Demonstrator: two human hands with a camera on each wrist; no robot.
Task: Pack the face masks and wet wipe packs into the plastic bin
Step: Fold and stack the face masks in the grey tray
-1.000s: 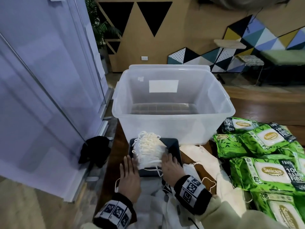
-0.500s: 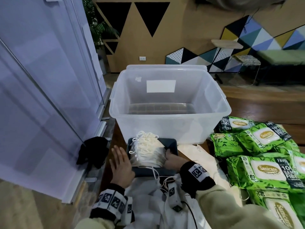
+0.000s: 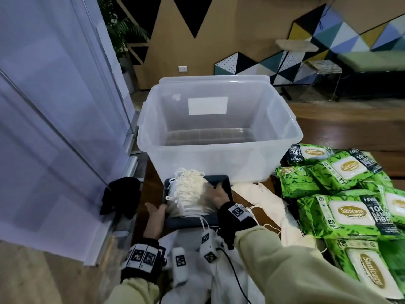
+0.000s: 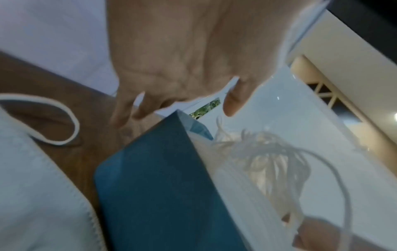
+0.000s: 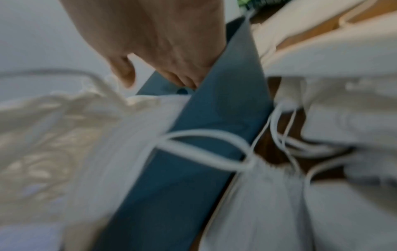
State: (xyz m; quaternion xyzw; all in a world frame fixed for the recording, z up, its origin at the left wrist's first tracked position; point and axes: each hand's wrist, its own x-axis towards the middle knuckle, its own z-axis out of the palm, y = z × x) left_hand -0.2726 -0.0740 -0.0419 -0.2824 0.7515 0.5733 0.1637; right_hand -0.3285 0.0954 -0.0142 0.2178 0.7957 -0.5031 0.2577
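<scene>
Bin: a large clear plastic bin [image 3: 219,137] stands open on the brown wooden worktop [image 3: 341,132], with a white label on its far inner wall; only its ribbed floor shows inside.
Mask stack: a thick stack of white face masks with looped ear cords [image 3: 189,195] sits on a dark blue-grey rectangular tray [image 3: 223,183], just in front of the bin's near wall.
Left hand: the left hand [image 3: 154,218] lies against the left side of the tray and stack, fingers stretched forward and loosely spread; in the left wrist view they reach past the tray's corner and close on nothing.
Right hand: the right hand [image 3: 220,197] is pressed to the right side of the stack, fingers reaching forward onto the tray; whether they curl round anything cannot be told.
Loose masks: more white masks [image 3: 269,200] lie flat on the worktop near the person and right of the tray.
Wipes: green wet wipe packs with cream labels [image 3: 344,207] are piled at the right, well apart from the tray.
Cloth: a black cloth [image 3: 121,197] lies at the worktop's left edge.
</scene>
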